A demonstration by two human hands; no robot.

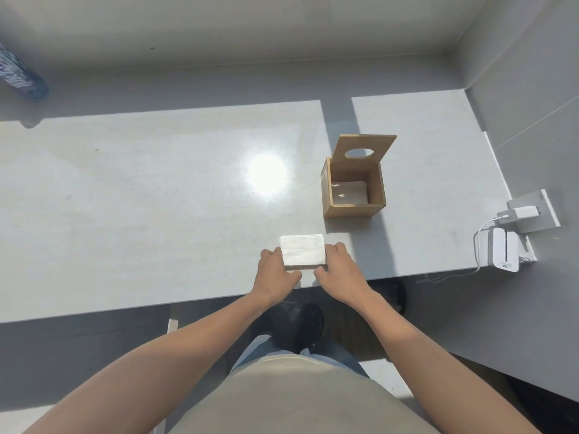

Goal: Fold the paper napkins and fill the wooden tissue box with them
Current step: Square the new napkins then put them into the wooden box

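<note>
A folded white paper napkin (302, 249) lies near the front edge of the grey table (156, 198). My left hand (275, 272) grips its left side and my right hand (340, 267) grips its right side, thumbs at the near edge. Behind and to the right stands the wooden tissue box (352, 209), its lid (363, 150) with an oval hole tipped up at the back. Inside the box, white folded napkins (349, 192) lie at the bottom.
A white device (504, 253) with a cable and a charger (521, 212) plugged into a wall socket sit at the table's right end. A blue-patterned object (20, 75) is at the far left. A bright glare spot lies mid-table.
</note>
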